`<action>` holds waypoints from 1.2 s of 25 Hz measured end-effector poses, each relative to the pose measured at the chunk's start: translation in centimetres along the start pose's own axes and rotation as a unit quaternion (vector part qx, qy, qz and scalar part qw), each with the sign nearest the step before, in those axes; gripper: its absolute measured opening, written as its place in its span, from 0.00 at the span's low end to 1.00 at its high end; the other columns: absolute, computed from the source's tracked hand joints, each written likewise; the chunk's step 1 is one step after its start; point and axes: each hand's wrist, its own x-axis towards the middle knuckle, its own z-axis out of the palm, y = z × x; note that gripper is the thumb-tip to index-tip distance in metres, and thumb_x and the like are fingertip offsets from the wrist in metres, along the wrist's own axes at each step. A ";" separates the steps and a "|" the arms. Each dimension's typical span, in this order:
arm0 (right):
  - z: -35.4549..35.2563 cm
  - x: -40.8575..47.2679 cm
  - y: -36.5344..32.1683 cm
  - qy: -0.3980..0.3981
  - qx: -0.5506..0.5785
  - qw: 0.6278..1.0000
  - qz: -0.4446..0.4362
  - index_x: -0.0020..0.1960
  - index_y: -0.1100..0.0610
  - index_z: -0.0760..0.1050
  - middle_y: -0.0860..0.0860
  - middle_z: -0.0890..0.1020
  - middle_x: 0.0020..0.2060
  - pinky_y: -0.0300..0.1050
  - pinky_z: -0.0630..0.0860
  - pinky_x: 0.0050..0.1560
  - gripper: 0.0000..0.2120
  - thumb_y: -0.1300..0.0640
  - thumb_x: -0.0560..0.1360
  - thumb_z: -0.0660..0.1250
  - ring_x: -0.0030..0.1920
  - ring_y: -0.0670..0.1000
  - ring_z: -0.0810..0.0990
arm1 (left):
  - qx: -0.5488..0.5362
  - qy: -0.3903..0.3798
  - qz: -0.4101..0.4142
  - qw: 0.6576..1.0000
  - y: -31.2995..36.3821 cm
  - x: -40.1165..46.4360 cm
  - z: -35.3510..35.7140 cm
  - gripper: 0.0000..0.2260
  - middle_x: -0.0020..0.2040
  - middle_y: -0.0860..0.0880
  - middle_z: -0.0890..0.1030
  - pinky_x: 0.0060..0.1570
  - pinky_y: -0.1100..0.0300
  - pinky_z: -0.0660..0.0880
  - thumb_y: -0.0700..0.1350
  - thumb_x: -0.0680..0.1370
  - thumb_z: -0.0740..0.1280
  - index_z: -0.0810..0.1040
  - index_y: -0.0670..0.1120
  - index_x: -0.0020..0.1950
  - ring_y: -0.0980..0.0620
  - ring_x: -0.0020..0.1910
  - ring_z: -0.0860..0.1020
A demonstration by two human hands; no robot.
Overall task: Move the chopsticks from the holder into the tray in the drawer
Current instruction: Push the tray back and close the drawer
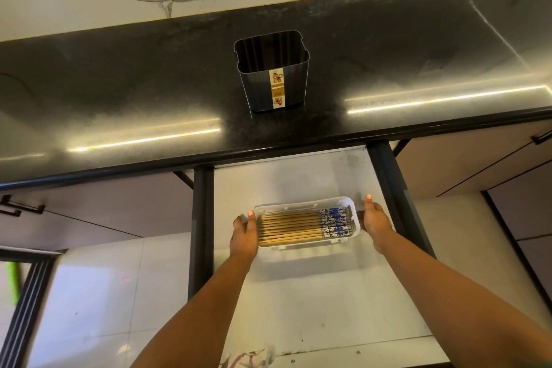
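Left grip (244,231): pressed against the tray's left short end, thumb up along the rim, fingers partly hidden behind the wall; holding the tray, not the sticks.
Right grip (375,219): flat against the tray's right short end, thumb raised at the far corner; holding the same tray from the opposite side.
Tray (304,205): white plastic, shallow, thin-walled; resting or nearly resting on the drawer floor, lift cannot be told. Likely light and a little flexible, so best taken at both short ends as now, kept level.
Chopsticks (288,227): already in the tray, lying side by side along its length, plain wooden ends to the left, blue-patterned ends to the right. Stiff, light, smooth; likely to roll or slide together toward one end if tilted. Not fragile, but thin tips could snag the tray wall.
Drawer (298,293): pulled out below the desk front edge, pale floor otherwise bare, tray nearer the back half and roughly centred between the dark side rails.
Holder (272,72): dark, square, upright on the desk near its front edge, well apart from the tray; looks empty from above.
Task stage: transfer seemingly done, only squaring the tray in the drawer apparently left.
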 end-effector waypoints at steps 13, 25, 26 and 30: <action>1.0 0.9 -1.9 -0.052 0.005 0.998 0.024 0.74 0.53 0.63 0.61 0.74 0.68 0.64 0.69 0.68 0.34 0.33 0.79 0.42 0.66 0.64 0.73 | -0.111 -0.054 -0.083 0.989 1.6 2.4 -0.3 0.35 0.66 0.43 0.75 0.65 0.39 0.67 0.70 0.73 0.44 0.65 0.51 0.72 0.40 0.62 0.73; 0.8 0.4 -0.5 -0.080 -0.080 0.993 -0.032 0.63 0.56 0.72 0.54 0.81 0.49 0.51 0.79 0.49 0.13 0.55 0.80 0.62 0.47 0.53 0.79 | -0.008 -0.053 0.000 0.999 0.0 1.3 0.0 0.15 0.56 0.47 0.76 0.51 0.54 0.72 0.52 0.80 0.59 0.69 0.47 0.65 0.50 0.49 0.74; 0.8 0.3 -0.3 -0.087 -0.092 0.991 -0.040 0.64 0.56 0.73 0.54 0.81 0.48 0.47 0.79 0.44 0.13 0.57 0.80 0.63 0.45 0.52 0.79 | 0.004 -0.059 0.005 0.998 -0.3 1.1 0.0 0.13 0.55 0.47 0.77 0.51 0.54 0.73 0.48 0.81 0.60 0.70 0.47 0.64 0.50 0.48 0.74; 0.8 -0.3 -0.2 -0.076 -0.116 0.988 -0.073 0.64 0.57 0.73 0.54 0.81 0.48 0.42 0.75 0.36 0.13 0.58 0.80 0.62 0.44 0.50 0.79 | -0.022 -0.050 0.000 0.999 -0.9 0.3 0.0 0.09 0.50 0.50 0.77 0.46 0.59 0.73 0.42 0.81 0.60 0.71 0.48 0.61 0.53 0.42 0.75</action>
